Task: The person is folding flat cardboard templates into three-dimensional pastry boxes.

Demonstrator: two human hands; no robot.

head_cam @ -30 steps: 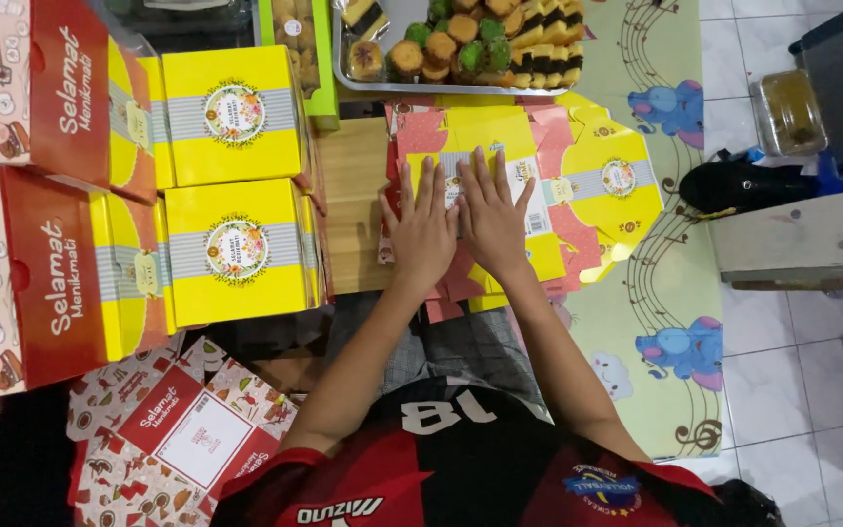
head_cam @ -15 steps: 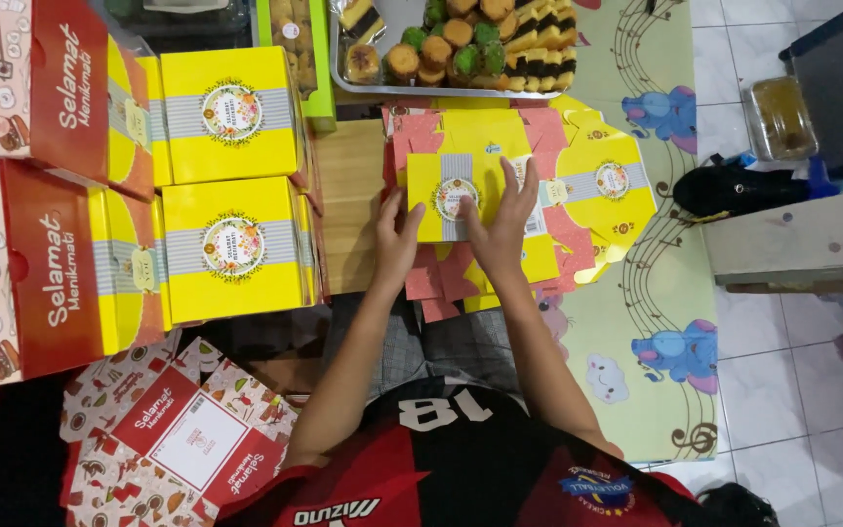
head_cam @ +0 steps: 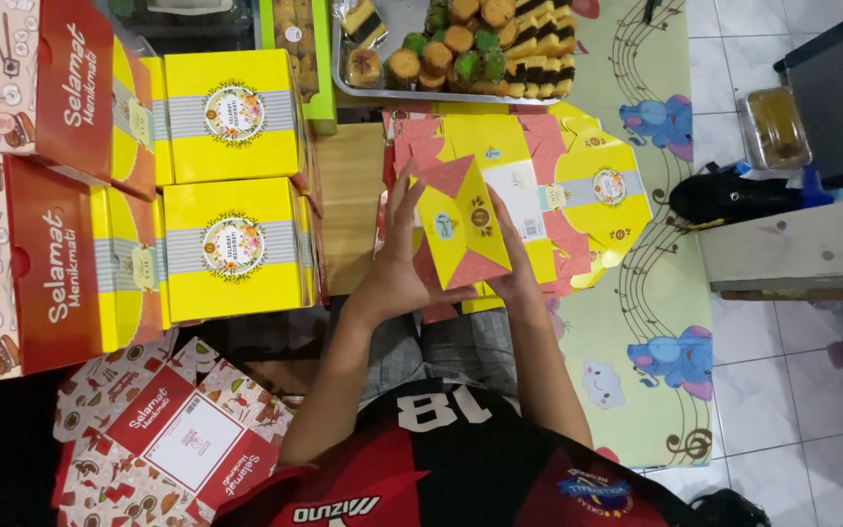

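Two hands are pressed on a half-folded yellow and red carton [head_cam: 462,226]: the left hand [head_cam: 397,278] with fingers [head_cam: 400,200] spread flat on its side, the right hand [head_cam: 517,275] behind it. Beneath it, flat cartons [head_cam: 587,185] are stacked; farther off, a tray of cakes [head_cam: 461,54] is seen.

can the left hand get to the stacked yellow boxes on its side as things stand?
Probably yes, once freed. The left hand is pressed against the yellow and red folded carton, shared with the right hand. The closed yellow boxes sit just beside it, with only bare wooden board between.
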